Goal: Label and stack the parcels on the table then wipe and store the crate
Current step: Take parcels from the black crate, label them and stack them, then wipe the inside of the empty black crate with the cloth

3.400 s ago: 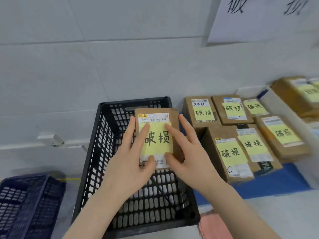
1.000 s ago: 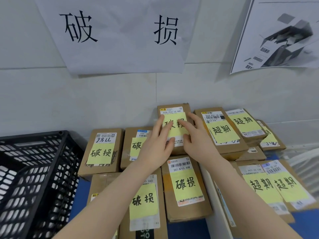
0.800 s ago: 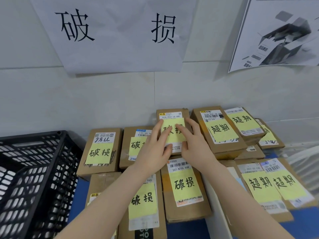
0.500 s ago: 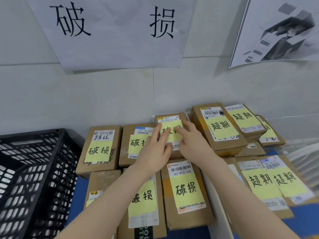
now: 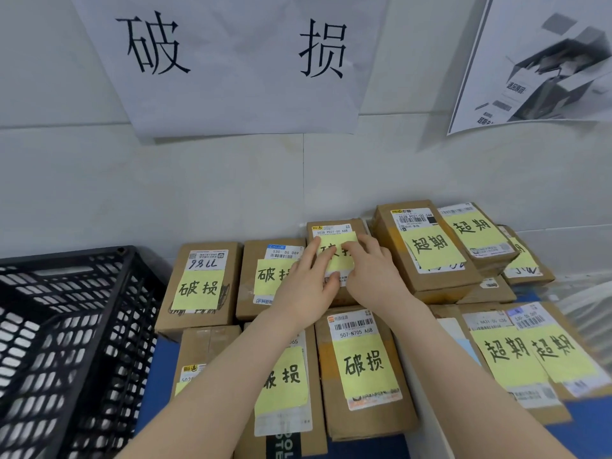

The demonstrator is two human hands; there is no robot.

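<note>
**Both hands on the parcel (image 5: pixel 332 227) that lies against the wall.** The left hand (image 5: pixel 306 289) rests with straight fingers on the yellow note (image 5: pixel 342 239) on the parcel's top, its thumb at the note's near edge. The right hand (image 5: pixel 374 276) presses the same note from the other side with its fingers extended, and neither hand grips anything. A second parcel (image 5: pixel 265 276) lies just left of the left hand, with a third parcel (image 5: pixel 198 286) beyond it. A near parcel (image 5: pixel 364 369) lies between the forearms. A stack (image 5: pixel 430 250) stands just right of the right hand. The black crate (image 5: pixel 66 326) is well left of the left hand, and a paper sign (image 5: pixel 231 61) hangs above the hands.
</note>
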